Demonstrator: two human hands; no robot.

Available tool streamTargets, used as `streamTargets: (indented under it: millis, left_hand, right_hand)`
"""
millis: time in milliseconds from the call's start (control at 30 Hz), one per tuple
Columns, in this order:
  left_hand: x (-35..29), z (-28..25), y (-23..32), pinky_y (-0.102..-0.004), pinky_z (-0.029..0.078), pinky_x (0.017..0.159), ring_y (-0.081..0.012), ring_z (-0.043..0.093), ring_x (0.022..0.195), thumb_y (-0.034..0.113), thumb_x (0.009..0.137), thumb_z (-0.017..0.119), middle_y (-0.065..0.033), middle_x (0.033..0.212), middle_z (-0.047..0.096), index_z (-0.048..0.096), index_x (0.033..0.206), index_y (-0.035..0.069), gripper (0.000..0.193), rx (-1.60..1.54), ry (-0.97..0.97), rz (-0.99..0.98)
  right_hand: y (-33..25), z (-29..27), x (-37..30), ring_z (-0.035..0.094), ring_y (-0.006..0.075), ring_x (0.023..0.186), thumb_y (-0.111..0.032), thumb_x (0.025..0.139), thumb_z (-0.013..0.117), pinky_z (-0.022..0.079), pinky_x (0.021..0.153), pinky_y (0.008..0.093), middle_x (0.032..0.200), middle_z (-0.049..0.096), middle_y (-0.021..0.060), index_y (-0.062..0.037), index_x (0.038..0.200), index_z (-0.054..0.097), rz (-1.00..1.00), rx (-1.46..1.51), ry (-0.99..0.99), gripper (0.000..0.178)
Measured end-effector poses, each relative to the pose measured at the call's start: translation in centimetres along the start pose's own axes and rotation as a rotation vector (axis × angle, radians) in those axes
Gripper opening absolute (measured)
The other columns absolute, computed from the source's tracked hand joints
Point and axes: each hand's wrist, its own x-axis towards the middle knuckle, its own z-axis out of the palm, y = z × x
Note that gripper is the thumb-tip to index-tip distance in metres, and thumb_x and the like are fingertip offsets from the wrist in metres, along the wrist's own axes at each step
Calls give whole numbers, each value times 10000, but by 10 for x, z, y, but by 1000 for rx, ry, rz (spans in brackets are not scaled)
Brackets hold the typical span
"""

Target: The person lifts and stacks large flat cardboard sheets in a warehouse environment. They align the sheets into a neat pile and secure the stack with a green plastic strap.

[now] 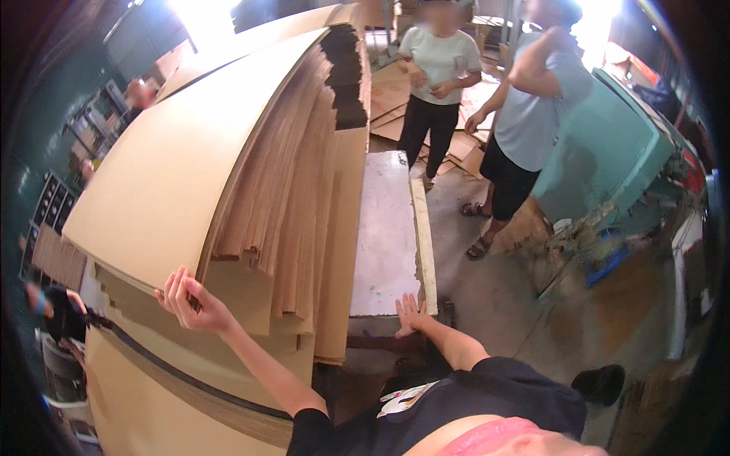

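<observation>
My left hand (194, 304) is at the near corner of a tall stack of tan cardboard sheets (167, 159). Its fingers are loosely bent, and I see nothing held in them. Whether they touch the sheet edge is hard to tell. My right hand (411, 315) lies with fingers spread on the near right corner of a pale, flat-topped board (386, 235). The sheets' edges are uneven and fan out along the stack's right side, next to the board.
Two people stand beyond the board, one in a white top (439, 57) and one in a light blue top (547, 106). Flat cardboard pieces (389, 91) lie behind them. At the right is a large teal panel (601, 144). More cardboard (152, 403) is stacked at lower left.
</observation>
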Motion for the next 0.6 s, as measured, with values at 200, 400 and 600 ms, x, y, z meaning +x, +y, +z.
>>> streamTargets:
  millis: [200, 400, 600]
  left_hand:
    - [9, 3, 16, -455, 365, 1137, -199, 695, 951, 192, 960, 633, -25, 921, 755, 717, 841, 111, 168, -66, 38, -81]
    - [8, 0, 15, -437, 337, 1154, -211, 691, 997, 114, 914, 665, -26, 935, 764, 712, 810, 92, 116, -80, 11, -145]
    - [7, -3, 13, -425, 295, 1172, -203, 666, 1010, 99, 885, 688, -8, 918, 751, 692, 795, 99, 90, -96, 11, -155]
  right_hand:
    - [-1, 3, 0, -267, 469, 1472, -725, 671, 753, -19, 1115, 762, 1595, -268, 297, -31, 1563, -184, 30, -25, -43, 1469]
    - [-1, 6, 2, -305, 458, 1460, -708, 636, 791, -37, 1092, 782, 1580, -303, 301, -23, 1552, -210, 51, -14, -43, 1519]
    - [-5, 1, 0, -293, 462, 1465, -685, 651, 793, -42, 1097, 774, 1588, -286, 301, -18, 1553, -203, 49, -21, -36, 1501]
